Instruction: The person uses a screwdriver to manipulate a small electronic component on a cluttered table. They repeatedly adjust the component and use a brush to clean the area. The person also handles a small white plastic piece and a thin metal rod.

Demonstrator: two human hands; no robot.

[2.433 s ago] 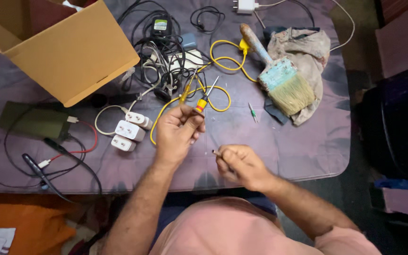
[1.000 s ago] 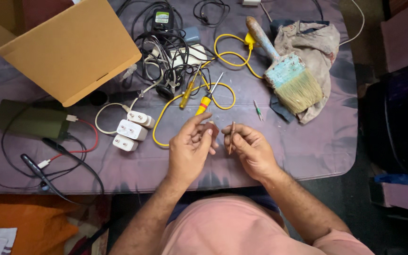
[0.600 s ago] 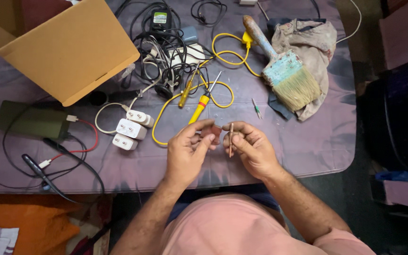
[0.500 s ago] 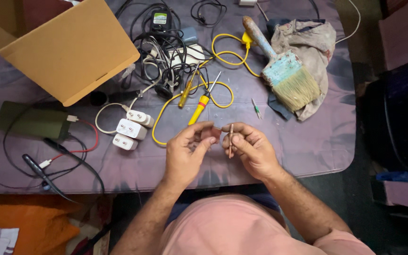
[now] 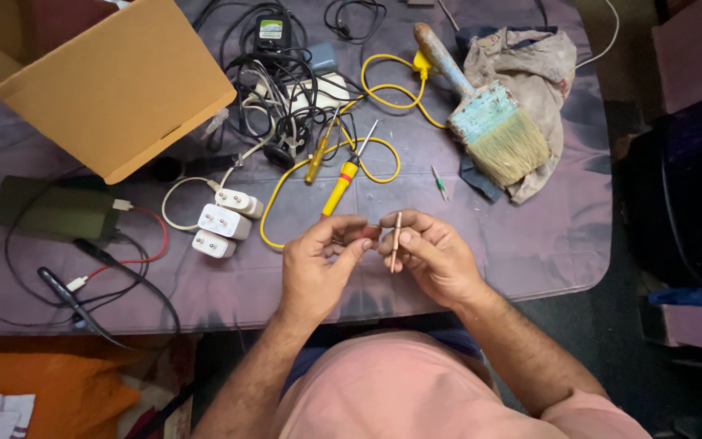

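Since a couple of seconds ago my hands have come up off the bench and closed together at the middle of the frame, and the thin copper rod (image 5: 396, 239) that lay low and hard to see now stands nearly upright between them; over the last half second almost nothing has shifted, so I judge the work has settled into fine handling rather than reaching. My right hand (image 5: 435, 256) has its grip closed on the rod, thumb and forefinger pinching it about midway, the other fingers curled. My left hand (image 5: 321, 262) is curled too, its fingertips pressed together on something small and reddish just beside the rod; I cannot tell what it is, or whether it touches the rod. Above the hands lie a yellow screwdriver (image 5: 339, 185) and a yellow cable (image 5: 286, 175) on the bench (image 5: 530, 244), with white chargers (image 5: 223, 221) to the left, a cardboard box (image 5: 115, 81) at upper left and a paintbrush (image 5: 489, 122) at upper right.
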